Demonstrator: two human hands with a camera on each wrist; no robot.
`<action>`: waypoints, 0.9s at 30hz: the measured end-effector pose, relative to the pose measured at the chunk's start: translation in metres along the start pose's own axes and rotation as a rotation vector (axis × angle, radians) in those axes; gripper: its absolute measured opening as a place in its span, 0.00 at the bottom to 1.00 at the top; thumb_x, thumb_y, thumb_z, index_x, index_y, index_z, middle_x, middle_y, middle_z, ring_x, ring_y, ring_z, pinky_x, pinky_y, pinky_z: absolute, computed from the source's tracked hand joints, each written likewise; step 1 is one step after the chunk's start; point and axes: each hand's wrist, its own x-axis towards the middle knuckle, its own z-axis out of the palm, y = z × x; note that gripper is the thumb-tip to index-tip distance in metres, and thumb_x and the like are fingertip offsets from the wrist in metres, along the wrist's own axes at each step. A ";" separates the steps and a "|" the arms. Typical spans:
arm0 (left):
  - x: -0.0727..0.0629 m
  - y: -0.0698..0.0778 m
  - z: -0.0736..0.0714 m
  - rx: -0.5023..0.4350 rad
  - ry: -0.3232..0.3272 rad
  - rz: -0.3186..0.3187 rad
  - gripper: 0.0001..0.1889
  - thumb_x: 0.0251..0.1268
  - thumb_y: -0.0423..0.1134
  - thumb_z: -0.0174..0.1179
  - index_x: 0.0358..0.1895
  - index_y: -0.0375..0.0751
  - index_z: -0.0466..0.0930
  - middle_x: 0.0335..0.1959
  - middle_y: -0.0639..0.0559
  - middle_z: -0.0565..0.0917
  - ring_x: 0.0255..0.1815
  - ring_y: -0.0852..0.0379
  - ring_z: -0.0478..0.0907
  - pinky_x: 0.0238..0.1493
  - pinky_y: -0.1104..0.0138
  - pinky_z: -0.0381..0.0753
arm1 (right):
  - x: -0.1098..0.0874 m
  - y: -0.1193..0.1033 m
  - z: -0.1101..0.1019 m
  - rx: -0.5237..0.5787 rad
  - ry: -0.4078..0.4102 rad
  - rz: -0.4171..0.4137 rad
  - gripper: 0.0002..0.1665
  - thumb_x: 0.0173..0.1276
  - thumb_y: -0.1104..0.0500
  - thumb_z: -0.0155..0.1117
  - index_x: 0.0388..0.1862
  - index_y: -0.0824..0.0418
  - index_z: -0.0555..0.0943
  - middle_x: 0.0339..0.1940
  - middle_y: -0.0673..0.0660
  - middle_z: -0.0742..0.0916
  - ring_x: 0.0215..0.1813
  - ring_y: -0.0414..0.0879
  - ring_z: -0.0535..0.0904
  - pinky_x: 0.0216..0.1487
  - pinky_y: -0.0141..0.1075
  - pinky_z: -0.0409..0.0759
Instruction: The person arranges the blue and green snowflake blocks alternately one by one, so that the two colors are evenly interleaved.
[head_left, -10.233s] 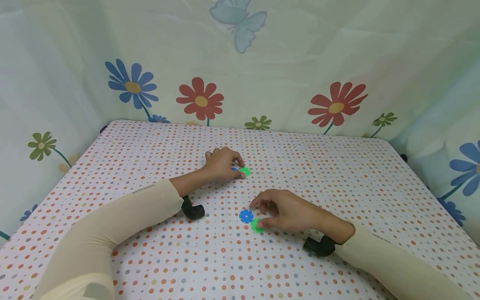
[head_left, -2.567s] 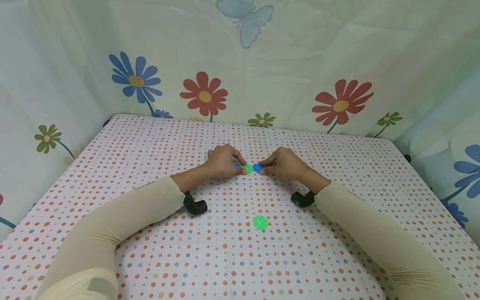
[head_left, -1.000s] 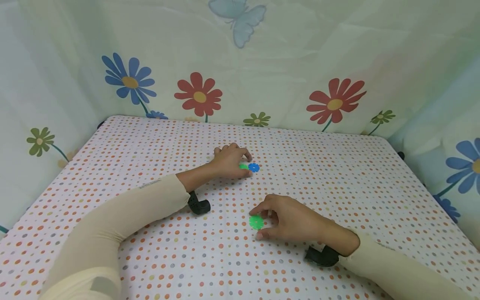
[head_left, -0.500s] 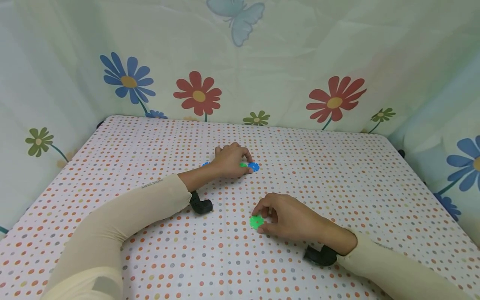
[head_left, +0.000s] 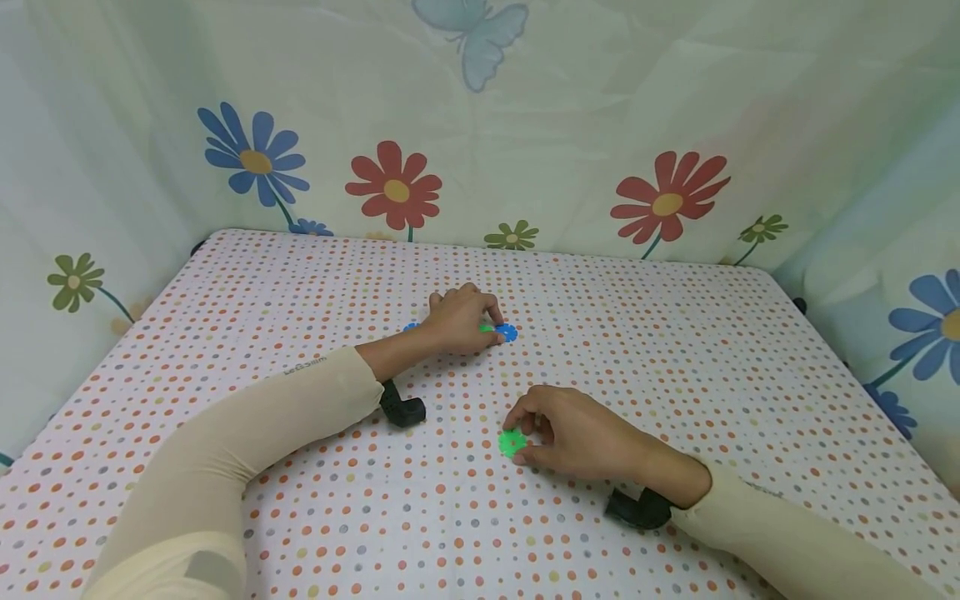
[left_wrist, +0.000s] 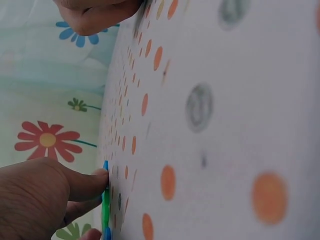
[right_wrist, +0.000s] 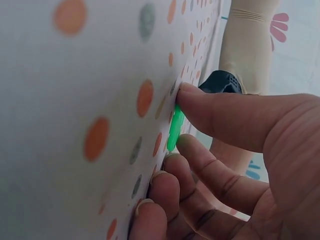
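A short row of notched, flower-shaped plastic discs lies at mid-table. Its right end is a blue interlocking disc [head_left: 509, 332], with a green disc [head_left: 487, 328] beside it, partly hidden by my left hand. Another blue disc [head_left: 412, 327] peeks out left of that hand. My left hand [head_left: 459, 322] pinches the right-end blue disc between thumb and index finger; the left wrist view shows the thumb [left_wrist: 95, 182] against it. Nearer the front, my right hand [head_left: 581, 433] pinches a separate green interlocking disc [head_left: 512, 443] by its edges, low at the cloth [right_wrist: 174, 127].
A dotted cloth [head_left: 360, 517] covers the table. A flower-printed curtain [head_left: 555, 125] hangs behind it and along both sides. Black wrist cameras [head_left: 641, 508] sit under both wrists, close to the cloth.
The front blue disc has joined the row's right end, placed by my right hand, which then returned to the green disc. Over the last second both hands' fingers have closed on their discs.
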 end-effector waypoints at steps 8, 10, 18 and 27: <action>0.002 -0.002 0.001 -0.050 0.011 0.000 0.11 0.61 0.53 0.67 0.42 0.56 0.84 0.53 0.51 0.78 0.54 0.49 0.73 0.57 0.46 0.62 | -0.001 0.002 -0.001 -0.014 -0.022 -0.010 0.15 0.60 0.51 0.75 0.43 0.48 0.80 0.36 0.42 0.81 0.35 0.35 0.75 0.37 0.29 0.76; 0.003 -0.003 0.001 -0.066 0.014 -0.011 0.10 0.60 0.53 0.68 0.42 0.56 0.84 0.54 0.51 0.78 0.56 0.49 0.74 0.57 0.46 0.63 | 0.000 0.003 -0.001 -0.019 -0.030 -0.016 0.15 0.60 0.49 0.75 0.43 0.47 0.80 0.37 0.42 0.81 0.36 0.35 0.75 0.39 0.29 0.75; 0.005 -0.005 0.004 -0.106 0.022 -0.029 0.10 0.60 0.53 0.68 0.41 0.57 0.85 0.56 0.52 0.78 0.60 0.48 0.73 0.59 0.45 0.63 | 0.001 0.004 0.000 0.005 -0.056 -0.035 0.17 0.59 0.50 0.76 0.43 0.47 0.78 0.36 0.42 0.80 0.37 0.36 0.74 0.38 0.30 0.75; 0.003 -0.004 0.004 -0.106 0.026 -0.029 0.10 0.61 0.52 0.67 0.42 0.56 0.86 0.56 0.50 0.79 0.60 0.48 0.73 0.60 0.44 0.64 | 0.002 0.002 0.000 0.074 -0.159 -0.149 0.15 0.62 0.54 0.73 0.43 0.42 0.77 0.31 0.43 0.80 0.30 0.35 0.72 0.33 0.28 0.75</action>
